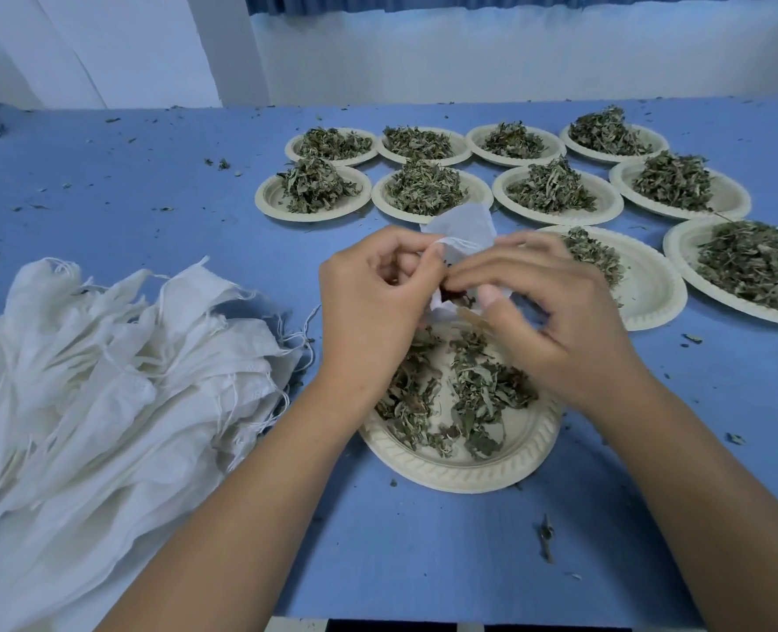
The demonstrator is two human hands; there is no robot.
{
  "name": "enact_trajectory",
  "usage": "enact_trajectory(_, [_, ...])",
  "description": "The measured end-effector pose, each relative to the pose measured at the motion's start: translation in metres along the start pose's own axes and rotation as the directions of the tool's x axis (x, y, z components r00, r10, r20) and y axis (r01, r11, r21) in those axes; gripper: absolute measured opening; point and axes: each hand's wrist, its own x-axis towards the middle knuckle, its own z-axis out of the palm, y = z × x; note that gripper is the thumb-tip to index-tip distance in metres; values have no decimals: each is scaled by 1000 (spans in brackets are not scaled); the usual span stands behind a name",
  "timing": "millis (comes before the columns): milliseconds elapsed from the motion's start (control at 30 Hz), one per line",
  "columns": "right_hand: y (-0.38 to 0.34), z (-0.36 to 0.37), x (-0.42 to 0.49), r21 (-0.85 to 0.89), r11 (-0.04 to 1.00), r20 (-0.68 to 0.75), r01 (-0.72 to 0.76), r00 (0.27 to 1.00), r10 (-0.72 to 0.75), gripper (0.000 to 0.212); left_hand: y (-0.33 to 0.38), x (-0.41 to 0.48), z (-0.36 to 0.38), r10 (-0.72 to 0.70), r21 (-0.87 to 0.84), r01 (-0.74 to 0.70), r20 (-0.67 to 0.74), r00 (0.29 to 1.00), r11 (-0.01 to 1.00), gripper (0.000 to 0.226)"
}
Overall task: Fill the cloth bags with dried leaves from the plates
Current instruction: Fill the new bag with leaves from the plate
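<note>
A small white cloth bag (pixel 462 230) hangs above the near cream plate (pixel 464 472), held between both hands. My left hand (pixel 369 307) pinches the bag's rim at its left side. My right hand (pixel 556 303) pinches the rim on the right, fingers curled at the opening. Dark leaf bits show inside the bag's mouth. The near plate holds a thin scatter of dried leaves (pixel 469 390). Most of the bag's body is hidden behind my fingers.
A heap of empty white drawstring bags (pixel 104 380) lies at the left. Several plates piled with dried leaves (pixel 556 187) stand in rows at the back and right, one part-emptied plate (pixel 651 294) beside my right hand. Leaf crumbs dot the blue tabletop (pixel 423 549).
</note>
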Motion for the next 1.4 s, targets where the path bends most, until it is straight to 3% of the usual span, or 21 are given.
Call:
enact_trajectory(100, [-2, -3, -1, -75, 997, -68, 20, 997, -25, 34, 0, 1, -1, -6, -22, 5, -38, 999, 1000, 13])
enact_trajectory(233, [-8, 8, -1, -162, 986, 301, 35, 953, 16, 51, 2, -3, 0, 44, -36, -40, 136, 990, 999, 10])
enact_trajectory(300, [-6, 11, -3, -148, 989, 369, 9, 928, 47, 55, 2, -4, 1, 42, -22, -39, 160, 986, 999, 10])
enact_trajectory(367, [-5, 6, -2, -93, 996, 270, -9, 962, 33, 46, 1, -1, 0, 7, -22, -5, 91, 996, 1000, 16])
enact_trajectory(433, [-2, -1, -1, -45, 999, 74, 13, 997, -10, 32, 1, 2, -2, -24, -38, 24, 10, 1000, 999, 21])
enact_trajectory(500, [1, -7, 1, -58, 997, -43, 57, 997, -59, 26, 0, 4, -3, -34, -49, 32, -36, 999, 998, 21])
enact_trajectory(633, [2, -7, 2, -188, 970, 71, 154, 987, -143, 34, 2, 3, -1, -42, -74, 39, -32, 999, 996, 18])
enact_trajectory(700, [2, -1, 2, -231, 954, 103, 193, 980, -173, 26, 1, 2, -1, -43, -77, 42, -8, 999, 996, 16])
enact_trajectory(800, [0, 2, 2, -206, 950, 33, 234, 972, -233, 8, 0, 2, -1, -48, -56, 48, -5, 999, 997, 16])
enact_trajectory(867, [-1, 1, 2, -178, 955, -22, 239, 969, -247, 8, 0, 2, -1, -56, -44, 55, -23, 998, 998, 16])
enact_trajectory(1033, [-4, -1, 0, 30, 998, -219, 49, 975, -41, 7, 2, 2, -2, -52, -17, 52, -6, 999, 998, 17])
enact_trajectory(1200, [-5, 3, 0, 63, 993, -213, -104, 970, 115, 5, 3, 0, -1, -61, -21, 63, 58, 996, 998, 18])
enact_trajectory(1333, [1, -3, 0, 76, 981, -241, -176, 952, 189, 31, 2, 2, -2, -50, -15, 49, -37, 998, 999, 17])
enact_trajectory(1400, [8, -13, 1, 213, 945, -140, -249, 949, 282, 45, 2, 4, -4, -55, -29, 53, -101, 993, 998, 17])
